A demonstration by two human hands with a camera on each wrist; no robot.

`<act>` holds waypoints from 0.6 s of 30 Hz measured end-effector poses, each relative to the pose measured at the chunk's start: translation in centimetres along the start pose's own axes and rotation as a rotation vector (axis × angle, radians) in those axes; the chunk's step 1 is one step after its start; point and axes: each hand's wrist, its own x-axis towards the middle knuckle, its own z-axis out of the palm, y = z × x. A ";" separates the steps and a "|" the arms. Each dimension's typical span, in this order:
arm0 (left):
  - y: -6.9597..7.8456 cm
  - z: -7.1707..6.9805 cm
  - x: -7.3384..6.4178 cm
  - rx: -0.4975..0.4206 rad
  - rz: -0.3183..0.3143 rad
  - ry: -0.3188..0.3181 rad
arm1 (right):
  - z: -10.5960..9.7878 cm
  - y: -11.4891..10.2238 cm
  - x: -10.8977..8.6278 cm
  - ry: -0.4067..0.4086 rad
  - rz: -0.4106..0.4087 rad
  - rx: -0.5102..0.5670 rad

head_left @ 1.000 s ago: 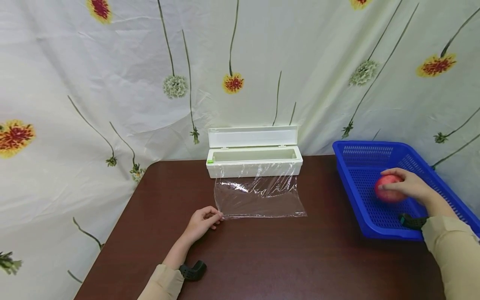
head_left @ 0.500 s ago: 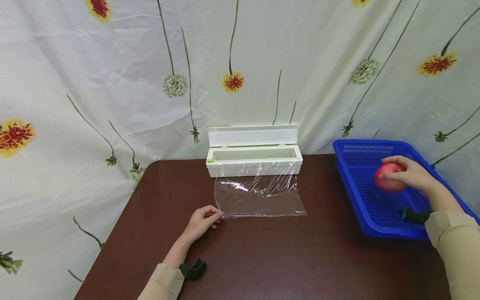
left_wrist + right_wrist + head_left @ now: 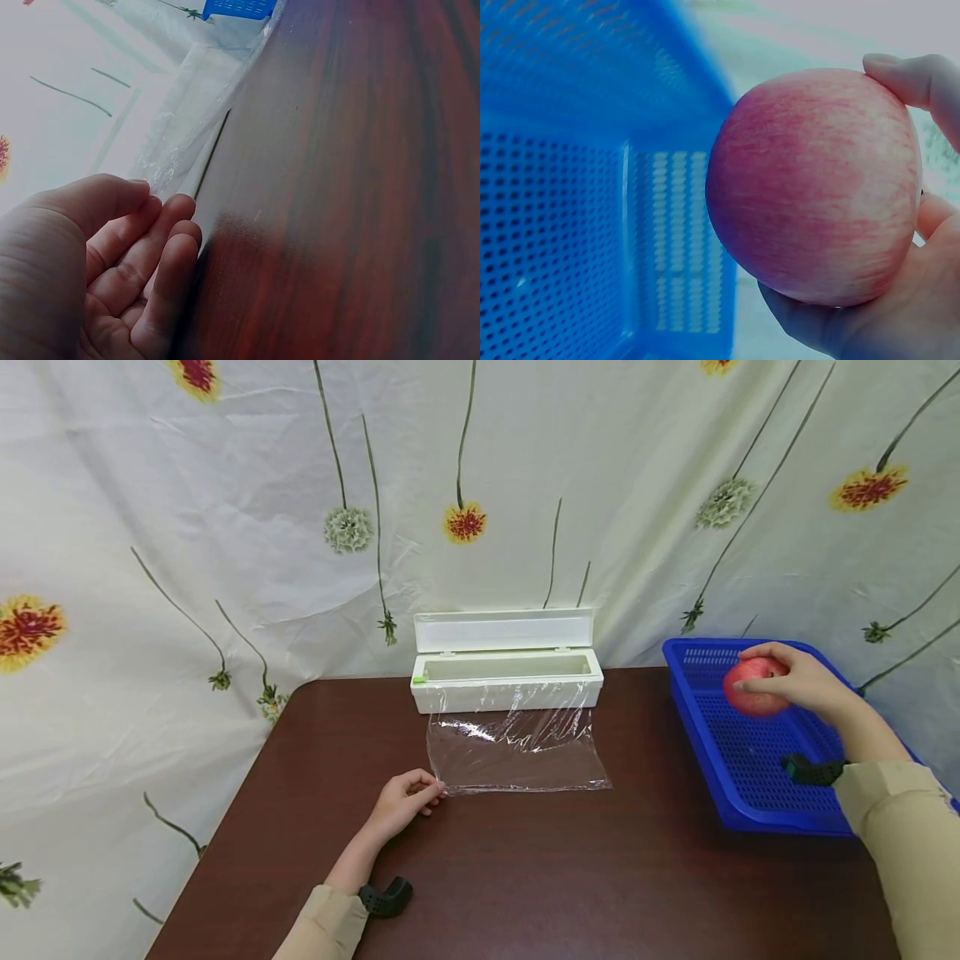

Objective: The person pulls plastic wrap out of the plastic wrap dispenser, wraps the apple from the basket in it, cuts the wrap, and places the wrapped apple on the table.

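Observation:
My left hand [image 3: 405, 804] pinches the near left corner of a sheet of cling film [image 3: 517, 760] between thumb and forefinger; the left wrist view shows the film's edge [image 3: 169, 161] running away from the fingertips. That sheet hangs out over the front of a white cling film dispenser box [image 3: 510, 697], whose lid stands up. Over the blue basket [image 3: 693, 760], my right hand [image 3: 810, 685] grips a red apple [image 3: 753, 687]. Up close in the right wrist view, the apple [image 3: 814, 187] is streaked pink and red, with thumb and fingers on opposite sides.
The dark brown table [image 3: 570, 877] reaches back to a white flowered curtain [image 3: 300, 485]. A black band with a camera mount [image 3: 386, 897] sits on my left wrist, and a similar mount [image 3: 813, 770] on the right hangs over the basket.
My right hand has raised the apple from low in the basket and shifted it slightly left. My left hand and the cling film stay where they were.

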 end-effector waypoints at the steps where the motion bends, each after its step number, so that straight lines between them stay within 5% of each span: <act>1: 0.0 0.0 0.0 -0.001 -0.002 0.001 | 0.0 -0.5 0.1 0.002 -0.004 -0.003; 8: 1.0 -0.1 -0.3 -0.012 -0.011 -0.008 | 0.7 -3.9 0.9 -0.009 -0.041 0.028; 18: 0.0 0.0 -0.1 0.001 -0.004 0.001 | 2.5 -8.3 2.7 -0.035 -0.130 0.109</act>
